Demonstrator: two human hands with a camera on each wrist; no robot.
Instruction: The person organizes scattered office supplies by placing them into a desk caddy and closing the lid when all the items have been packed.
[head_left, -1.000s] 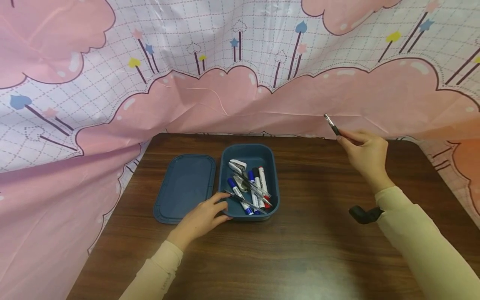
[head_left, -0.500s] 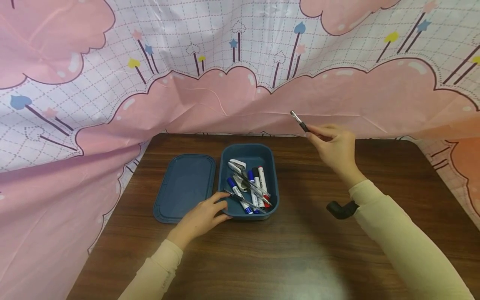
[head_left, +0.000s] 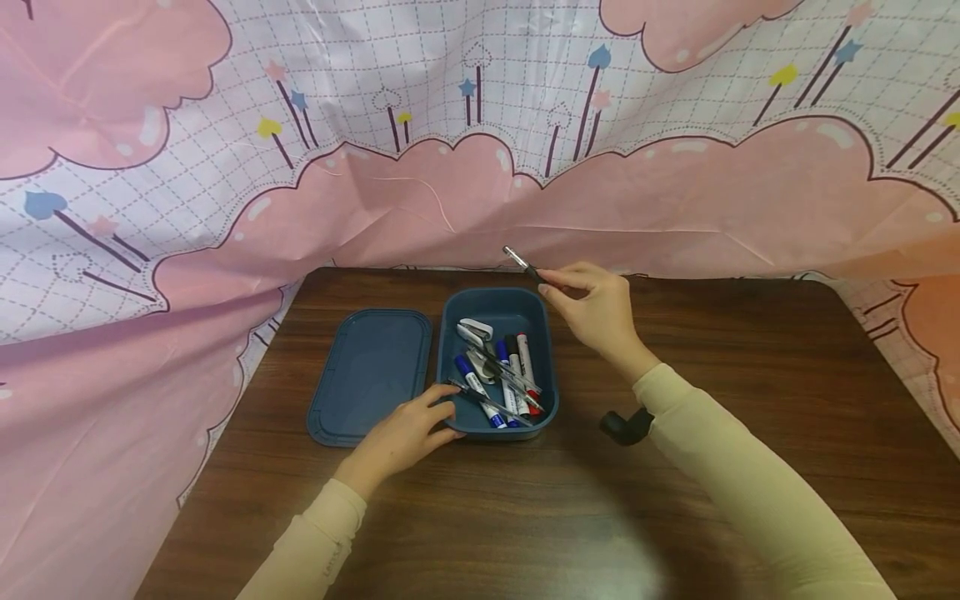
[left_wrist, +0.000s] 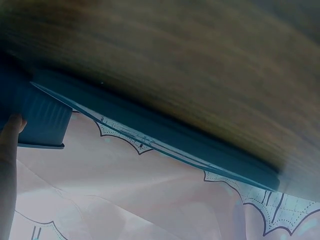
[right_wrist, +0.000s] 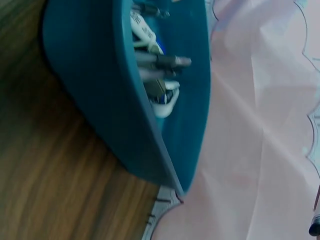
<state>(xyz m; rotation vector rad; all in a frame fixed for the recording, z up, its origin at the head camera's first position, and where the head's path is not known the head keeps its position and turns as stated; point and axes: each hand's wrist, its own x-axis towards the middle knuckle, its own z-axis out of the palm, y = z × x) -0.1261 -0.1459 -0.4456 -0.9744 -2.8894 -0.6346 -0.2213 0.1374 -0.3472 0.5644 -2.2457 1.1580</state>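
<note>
In the head view, my right hand [head_left: 592, 308] pinches a pen [head_left: 517, 257] with a clear end and a dark part at the fingers. It holds the pen in the air over the far right part of a blue box [head_left: 553, 367]. My left hand [head_left: 405, 433] grips the box at its near left corner, one fingertip against its wall in the left wrist view. Inside the box lie several markers [head_left: 526, 362], several clear pens [head_left: 491, 408] and a white stapler-like thing [head_left: 476, 331]. The right wrist view shows the box wall [right_wrist: 90, 75] and part of its contents.
A flat blue lid [head_left: 371, 375] lies on the brown wooden table [head_left: 480, 517], left of the box. A pink and white patterned cloth [head_left: 637, 192] hangs behind the table and along its left side. A black camera mount [head_left: 626, 427] juts from the right wrist.
My right hand has moved left with the pen, from the right side of the table to over the box. The left hand, the box and the lid stay in place.
</note>
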